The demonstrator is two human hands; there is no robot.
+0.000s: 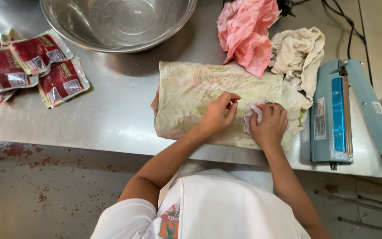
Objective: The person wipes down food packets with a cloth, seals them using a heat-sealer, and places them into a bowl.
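Over on the far left, red sealed pouches lie fanned out on the steel worktop, with a big metal bowl just behind them. Moving in: a stained, folded cloth lies flat in the middle, its long axis running left to right along the worktop edge. The left hand rests on top of that cloth, fingers curled down, tips pressing the fabric, gripping nothing I can see. Just beside it, the right hand is closed on a small pale rag, which pokes out at the hand's left side, bunched, touching the cloth. Behind, a pink rag and a cream rag lie crumpled. Far right, a blue heat sealer lies lengthways front to back.
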